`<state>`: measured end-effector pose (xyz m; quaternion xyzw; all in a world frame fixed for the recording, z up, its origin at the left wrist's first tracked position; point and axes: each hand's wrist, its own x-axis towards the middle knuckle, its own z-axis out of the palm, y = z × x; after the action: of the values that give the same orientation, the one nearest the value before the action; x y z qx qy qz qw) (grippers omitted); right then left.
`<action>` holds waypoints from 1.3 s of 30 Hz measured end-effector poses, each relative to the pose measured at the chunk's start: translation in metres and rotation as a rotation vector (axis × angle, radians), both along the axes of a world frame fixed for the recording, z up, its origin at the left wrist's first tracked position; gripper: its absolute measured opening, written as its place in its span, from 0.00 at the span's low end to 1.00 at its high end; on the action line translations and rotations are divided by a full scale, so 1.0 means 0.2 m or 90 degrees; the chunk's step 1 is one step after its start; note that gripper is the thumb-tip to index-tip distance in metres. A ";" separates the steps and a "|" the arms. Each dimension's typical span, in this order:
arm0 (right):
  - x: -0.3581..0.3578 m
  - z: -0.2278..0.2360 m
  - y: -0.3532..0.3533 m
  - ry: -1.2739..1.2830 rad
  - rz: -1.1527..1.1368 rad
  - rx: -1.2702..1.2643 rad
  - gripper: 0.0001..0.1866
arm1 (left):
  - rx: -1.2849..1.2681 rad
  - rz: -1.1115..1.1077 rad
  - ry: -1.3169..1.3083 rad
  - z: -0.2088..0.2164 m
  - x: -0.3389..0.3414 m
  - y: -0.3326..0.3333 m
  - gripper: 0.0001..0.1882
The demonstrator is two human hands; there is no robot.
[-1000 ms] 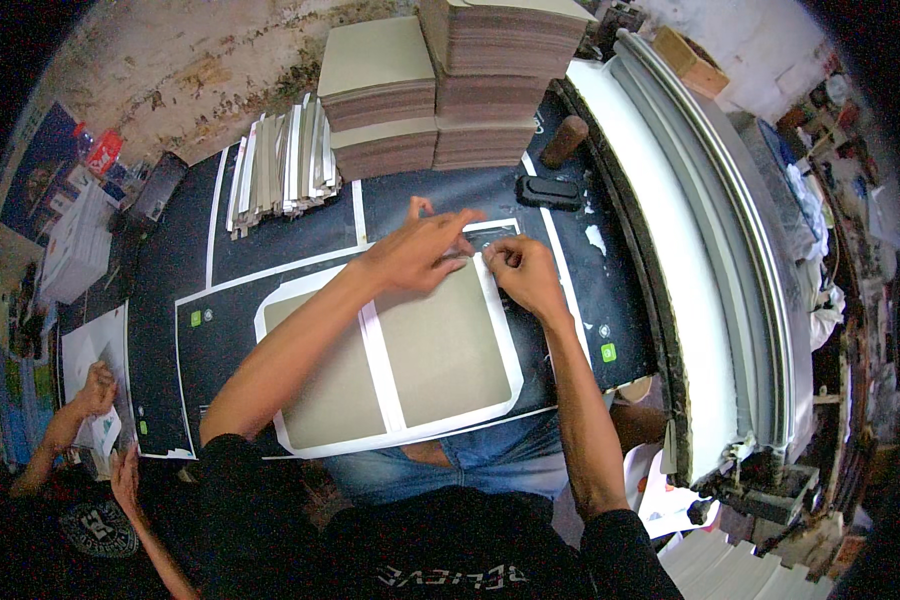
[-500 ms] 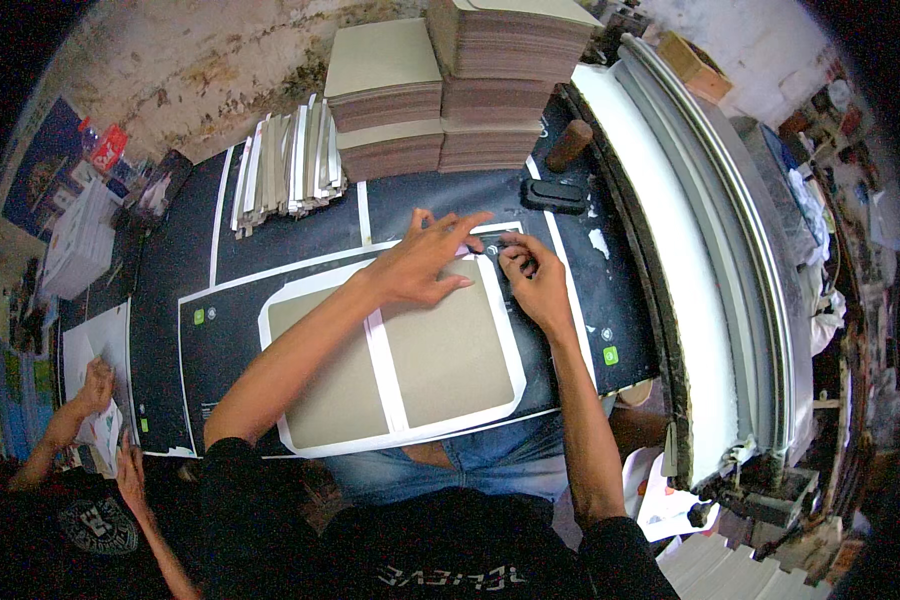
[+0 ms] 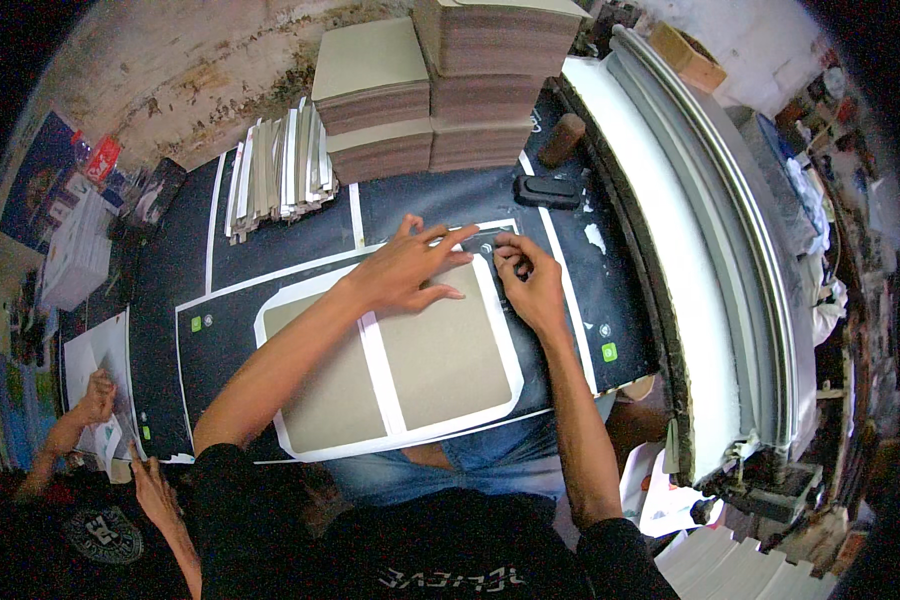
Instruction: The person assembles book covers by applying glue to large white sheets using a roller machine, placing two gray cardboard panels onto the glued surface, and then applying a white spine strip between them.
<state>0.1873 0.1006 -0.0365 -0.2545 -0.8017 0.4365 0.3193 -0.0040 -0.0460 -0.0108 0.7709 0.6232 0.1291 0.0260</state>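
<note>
A white sheet point(image 3: 518, 398) with cut corners lies in front of me, bearing two grey-brown boards with a white strip point(image 3: 384, 375) between them. The right board point(image 3: 448, 345) shows mostly bare, while my left forearm crosses the left board point(image 3: 335, 400). My left hand point(image 3: 410, 268) rests over the sheet's far edge, fingers spread and thumb stretched above the right board. Just beyond the sheet's far right corner, my right hand point(image 3: 530, 285) has its fingers curled together in a pinch. Whatever may be between its fingertips is too small to make out.
Tall stacks of grey board point(image 3: 375, 70) stand at the back, beside a bundle of strips point(image 3: 282, 175). A black oblong block point(image 3: 548, 192) and a brown cylinder point(image 3: 562, 140) lie right. A long white-topped machine point(image 3: 660, 240) flanks the table. A co-worker's hand point(image 3: 96, 398) works at left.
My left hand has shifted slightly left and nearer along the sheet's far edge. My right hand stays by the corner, its fingers curled a little more. The whole view has tilted slightly.
</note>
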 end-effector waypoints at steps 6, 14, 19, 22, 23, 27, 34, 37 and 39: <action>0.01 -0.02 0.01 -0.025 -0.003 0.026 0.18 | -0.002 0.021 -0.002 -0.02 0.03 -0.04 0.34; 0.00 0.03 -0.10 -0.043 0.132 0.241 0.47 | -0.012 0.111 -0.157 -0.04 0.09 -0.08 0.42; -0.03 0.07 -0.14 -0.122 0.191 0.291 0.51 | 0.110 0.195 -0.119 -0.04 0.12 -0.12 0.50; -0.04 0.07 -0.17 -0.173 0.212 0.348 0.48 | 0.117 0.220 -0.130 -0.05 0.12 -0.13 0.52; -0.04 0.08 -0.18 -0.192 0.227 0.367 0.47 | 0.120 0.227 -0.138 -0.06 0.12 -0.13 0.52; -0.04 0.10 -0.17 -0.220 0.247 0.343 0.45 | 0.140 0.225 -0.155 -0.04 0.13 -0.14 0.51; 0.00 0.07 -0.18 -0.188 0.214 0.213 0.51 | -0.085 0.378 -0.113 0.07 0.38 -0.27 0.57; -0.02 0.15 -0.19 -0.161 0.170 0.232 0.57 | -0.073 0.366 -0.128 0.07 0.47 -0.43 0.58; -0.06 0.14 -0.23 -0.128 0.163 0.279 0.57 | -0.020 0.360 -0.147 0.01 0.48 -0.49 0.56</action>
<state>0.1763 0.0552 -0.0083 -0.1183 -0.9302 0.2622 0.2278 0.0917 -0.1443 -0.0086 0.5464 0.8080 0.2086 0.0717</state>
